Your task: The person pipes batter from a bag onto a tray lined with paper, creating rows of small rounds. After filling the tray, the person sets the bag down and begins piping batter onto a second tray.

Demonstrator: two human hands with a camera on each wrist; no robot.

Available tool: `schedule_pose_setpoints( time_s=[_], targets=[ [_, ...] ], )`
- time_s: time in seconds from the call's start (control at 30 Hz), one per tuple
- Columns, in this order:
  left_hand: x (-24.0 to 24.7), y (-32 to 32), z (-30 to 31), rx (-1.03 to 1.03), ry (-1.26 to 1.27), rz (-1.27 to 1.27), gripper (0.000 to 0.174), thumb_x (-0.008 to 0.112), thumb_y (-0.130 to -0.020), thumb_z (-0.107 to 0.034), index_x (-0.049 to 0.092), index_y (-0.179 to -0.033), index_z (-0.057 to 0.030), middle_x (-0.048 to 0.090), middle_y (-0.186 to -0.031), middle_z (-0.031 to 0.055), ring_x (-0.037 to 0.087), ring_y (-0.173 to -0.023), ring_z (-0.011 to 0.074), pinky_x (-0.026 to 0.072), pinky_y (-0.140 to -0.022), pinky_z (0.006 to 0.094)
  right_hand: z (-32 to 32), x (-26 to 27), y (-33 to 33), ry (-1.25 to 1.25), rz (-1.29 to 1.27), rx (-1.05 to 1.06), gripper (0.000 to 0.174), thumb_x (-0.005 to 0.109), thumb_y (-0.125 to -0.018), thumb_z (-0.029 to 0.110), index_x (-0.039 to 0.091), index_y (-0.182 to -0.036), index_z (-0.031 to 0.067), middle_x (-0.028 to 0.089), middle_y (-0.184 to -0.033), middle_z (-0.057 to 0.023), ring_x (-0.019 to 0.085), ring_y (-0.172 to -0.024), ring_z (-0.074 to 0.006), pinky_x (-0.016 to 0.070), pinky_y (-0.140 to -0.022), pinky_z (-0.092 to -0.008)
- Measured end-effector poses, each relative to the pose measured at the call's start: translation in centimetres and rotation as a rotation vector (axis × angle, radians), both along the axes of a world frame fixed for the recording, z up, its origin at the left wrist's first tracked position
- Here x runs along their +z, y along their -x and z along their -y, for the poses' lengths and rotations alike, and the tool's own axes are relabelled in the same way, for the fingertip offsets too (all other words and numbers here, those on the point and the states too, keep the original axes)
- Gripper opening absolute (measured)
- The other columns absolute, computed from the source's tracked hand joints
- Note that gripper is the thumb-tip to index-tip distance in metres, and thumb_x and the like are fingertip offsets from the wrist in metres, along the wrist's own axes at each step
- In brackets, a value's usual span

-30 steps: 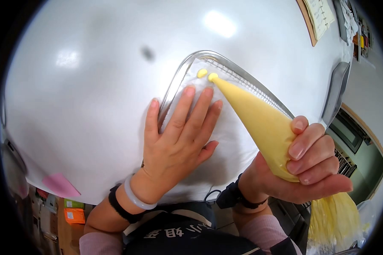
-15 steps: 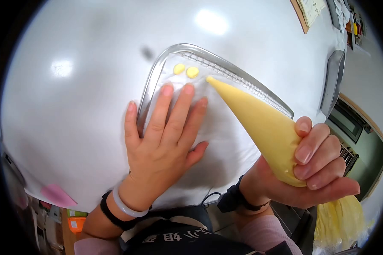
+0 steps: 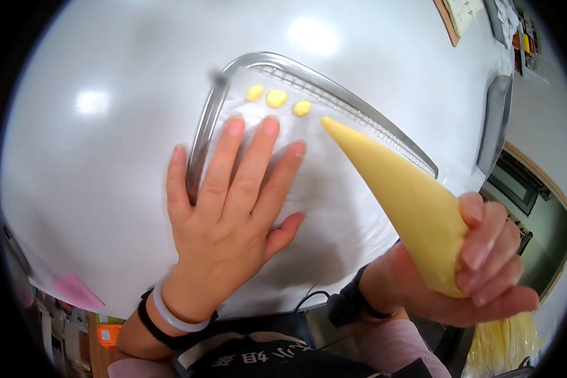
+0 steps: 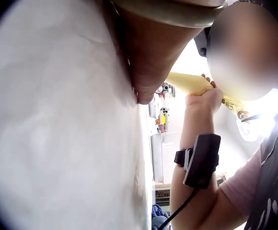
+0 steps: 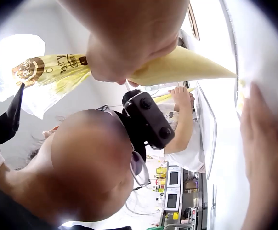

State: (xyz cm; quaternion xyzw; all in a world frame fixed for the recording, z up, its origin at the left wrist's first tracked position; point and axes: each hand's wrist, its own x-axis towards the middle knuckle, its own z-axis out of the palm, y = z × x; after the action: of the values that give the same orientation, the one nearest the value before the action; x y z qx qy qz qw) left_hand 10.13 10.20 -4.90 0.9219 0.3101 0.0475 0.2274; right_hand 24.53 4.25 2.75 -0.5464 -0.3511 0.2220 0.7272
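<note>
My right hand [image 3: 472, 271] grips the full end of a piping bag [image 3: 403, 208] filled with smooth yellow mixture. The bag slants down to the left, its tip close over the white paper [image 3: 340, 183] that lines a metal tray [image 3: 198, 145]. Three small yellow dollops sit in a row along the paper's far edge, the third dollop [image 3: 302, 109] just left of the tip. With fingers spread, my left hand [image 3: 223, 208] rests flat on the paper, fingertips just short of the dollops. The right wrist view shows the bag's printed, twisted tail [image 5: 57, 69] trailing behind the fist.
White tabletop [image 3: 107, 176] surrounds the tray. Another metal tray [image 3: 494, 126] and an open notebook [image 3: 463, 16] lie at the right. A pink sheet [image 3: 75, 290] is at the near left edge. Another person's arm [image 5: 182, 129] shows in the background of the right wrist view.
A third dollop now sits on the paper, right of the first two. The piping bag has shifted right along the row and its tip is off the dollops. My left hand and the tray appear farther left.
</note>
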Motion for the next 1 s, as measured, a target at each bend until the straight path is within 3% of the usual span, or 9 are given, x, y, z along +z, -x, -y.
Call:
schedule_pose_setpoints(
  time_s=[0.1,1.0],
  targets=[
    [0.1,-0.2,0.0,-0.007,0.000,-0.023,0.059,0.063,-0.062,-0.040,0.051,-0.115,-0.0162,0.039,-0.127,0.0069,0.030,-0.121,0.0250,0.0161,-0.097,0.0484,0.2,-0.6,-1.0,0.111,0.059,0.111,0.054,0.023,-0.089,0.048,0.037,-0.049,0.0142,0.044,-0.054,0.0009,0.047,-0.064,-0.0126,0.0380,-0.081,-0.0320],
    [0.4,-0.6,0.2,-0.041,-0.072,-0.106,0.055,0.059,-0.067,-0.042,0.052,-0.113,-0.0128,0.039,-0.126,0.0104,0.030,-0.121,0.0274,0.0145,-0.100,0.0443,2.3,-0.2,-2.4,0.089,0.016,-0.007,0.052,0.025,-0.090,0.043,0.035,-0.048,0.0152,0.040,-0.052,0.0015,0.047,-0.063,-0.0112,0.0384,-0.078,-0.0305]
  ],
)
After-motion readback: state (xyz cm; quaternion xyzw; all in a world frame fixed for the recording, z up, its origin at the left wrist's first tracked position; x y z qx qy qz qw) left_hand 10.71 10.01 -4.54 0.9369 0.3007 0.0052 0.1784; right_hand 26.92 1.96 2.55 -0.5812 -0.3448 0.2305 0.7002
